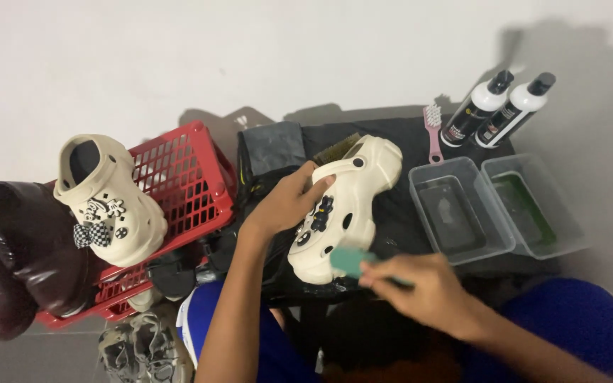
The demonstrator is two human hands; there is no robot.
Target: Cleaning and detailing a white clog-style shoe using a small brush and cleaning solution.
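At the far left sits a dark maroon puffy boot (5,255); only one shows for certain. Beside it a single red plastic crate (186,177) carries one cream clog (108,202) with black-and-white charms, standing tilted on the crate's edge. Below the crate, on the floor, lies one worn greyish sneaker (143,347).

Moving to the middle, the left hand (285,202) is closed around the side of a second cream clog (345,206), which rests sole-down on a black cloth (406,206) spread over the low counter. That makes two clogs of the same kind. The right hand (427,287) pinches a green brush (352,261) whose head touches the clog's toe. Judging by this, the scrubbing of the toe is the step in hand; the next stroke seems to call for a firm hold from the left hand so the clog does not slide, and light pressure near the charms.

Behind the clog, one dark folded cloth (271,145) and one bristle brush (336,147) lie on the counter. Further right stands one pink brush (433,131), then two clear plastic tubs (494,245), side by side, each with some liquid. Behind them stand two white bottles (494,110) with black caps, touching.
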